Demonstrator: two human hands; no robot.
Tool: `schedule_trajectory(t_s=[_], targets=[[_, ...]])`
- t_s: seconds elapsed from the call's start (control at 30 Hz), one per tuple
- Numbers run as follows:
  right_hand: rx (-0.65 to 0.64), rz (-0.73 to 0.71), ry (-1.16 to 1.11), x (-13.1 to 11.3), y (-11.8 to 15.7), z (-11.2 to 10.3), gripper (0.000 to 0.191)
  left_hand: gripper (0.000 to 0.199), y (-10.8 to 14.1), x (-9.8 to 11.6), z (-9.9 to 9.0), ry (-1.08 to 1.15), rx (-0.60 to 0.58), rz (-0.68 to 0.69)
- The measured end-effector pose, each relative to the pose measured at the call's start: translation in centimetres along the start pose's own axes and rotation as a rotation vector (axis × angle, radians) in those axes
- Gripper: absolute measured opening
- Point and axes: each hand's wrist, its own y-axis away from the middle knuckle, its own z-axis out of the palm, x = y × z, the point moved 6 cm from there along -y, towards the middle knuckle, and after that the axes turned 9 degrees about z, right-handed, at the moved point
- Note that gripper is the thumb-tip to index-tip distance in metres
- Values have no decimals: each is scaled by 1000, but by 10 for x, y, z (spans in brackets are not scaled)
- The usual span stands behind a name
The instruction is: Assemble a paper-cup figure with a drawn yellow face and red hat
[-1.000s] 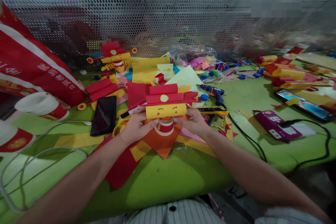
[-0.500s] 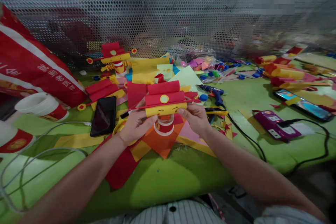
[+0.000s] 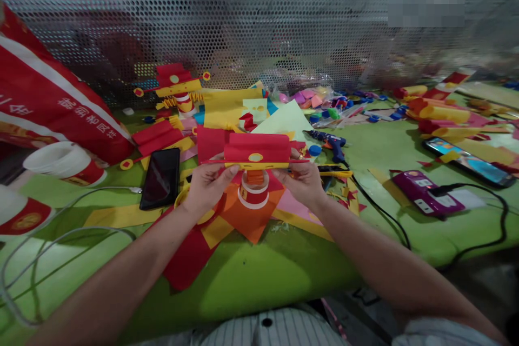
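Between my two hands is a red and yellow paper head (image 3: 258,146) of rolled sheets with a pale round badge on its front. My left hand (image 3: 208,186) pinches its left end, thumb at the lower yellow edge. At the right end, my right hand (image 3: 300,181) grips it the same way. Just beneath stands a red and white paper cup (image 3: 253,194) with a folded orange paper piece (image 3: 255,177) on top. Whether the head touches that piece, I cannot tell. Under the cup lies orange paper (image 3: 255,227).
A finished-looking paper figure (image 3: 178,89) stands at the back left. A black phone (image 3: 161,178) and paper cups (image 3: 65,165) are on the left. Rightward are a blue glue gun (image 3: 330,143), a purple power strip (image 3: 430,194) with a black cord, and another phone (image 3: 470,162).
The paper head has tipped forward and come slightly lower, so its yellow face now shows only as a thin strip. The orange folded piece above the cup is more visible.
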Motion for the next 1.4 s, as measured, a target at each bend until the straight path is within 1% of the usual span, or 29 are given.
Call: schedule_trajectory(t_s=[0.03,0.1,0.2,0.27,0.33,0.4,0.5,0.57,0.6,0.67,0.73,0.77,0.83,0.9,1.0,1.07,1.13,1.17,1.27,1.4], targets=[[9,-4,10,-2,0,0,9,29,0,-1,-1,-32,23,-25],[42,10,35,-2,1,1,10,26,-1,1,-3,-115,66,-25],[102,106,18,3,2,1,8,24,-2,5,-4,-171,117,-10],[106,181,-65,7,2,4,13,24,-2,7,-4,-163,131,2],[110,239,-147,10,2,7,18,24,-2,6,-4,-134,138,-2],[151,288,-156,11,1,6,22,26,-2,2,-2,-56,131,-38],[226,308,-42,9,1,3,26,30,-1,-4,4,117,105,-131],[241,291,5,7,1,2,26,31,0,-4,4,126,112,-162],[236,286,-4,7,0,3,26,30,0,-3,2,83,130,-159],[205,292,-93,8,0,5,25,28,-1,2,-3,-41,175,-131],[141,293,-209,10,-1,9,24,26,-1,5,-7,-114,199,-113],[99,289,-253,11,-2,11,23,26,-1,4,-7,-115,202,-115],[20,286,-294,13,-3,15,20,26,-1,1,-7,-54,203,-138],[-13,292,-288,16,-3,15,18,27,-1,-3,-4,76,188,-172],[10,300,-277,19,-3,11,13,29,0,-7,7,340,98,-217],[23,303,-289,20,-3,10,11,31,1,-8,15,445,12,-244],[25,295,-302,21,-3,9,10,30,1,-10,19,444,-48,-255],[22,286,-309,20,-3,9,9,29,1,-11,19,421,-57,-250],[2,270,-344,20,-2,11,11,27,2,-13,17,358,-50,-225],[-74,291,-357,24,1,15,21,30,5,-13,17,308,-52,-201]])
